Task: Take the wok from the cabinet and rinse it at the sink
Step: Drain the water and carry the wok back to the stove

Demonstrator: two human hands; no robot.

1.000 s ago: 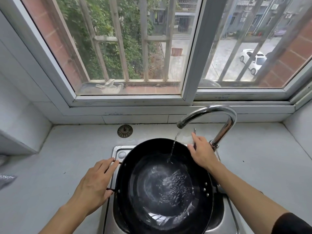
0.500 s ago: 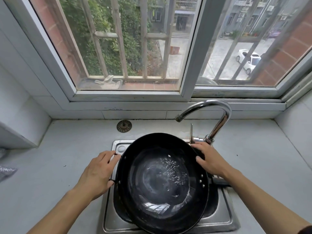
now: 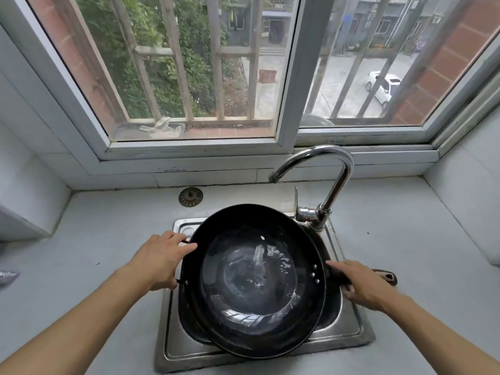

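- Left hand (image 3: pixel 159 259): reaches in from lower left, palm down, fingers curled over the small loop handle on the left rim of the wok (image 3: pixel 254 280); grips that handle.
- Right hand (image 3: pixel 364 286): reaches in from lower right, palm down, fingers wrapped round the long handle (image 3: pixel 385 276) just beside the rivets on the right rim; brown handle end protrudes past the knuckles.
- Wok: black, round, sits over the steel sink (image 3: pixel 349 331), tilted slightly, covers most of the basin; far rim lies below the faucet (image 3: pixel 328 180) spout.
- Wok contents: shallow pool of clear water at the bottom, window reflections on the surface.
- Faucet: curved chrome neck, base at the back right corner of the sink.
- Sink strainer (image 3: pixel 190 196): lies flat on the grey countertop (image 3: pixel 89 239), behind the sink, apart from the wok.
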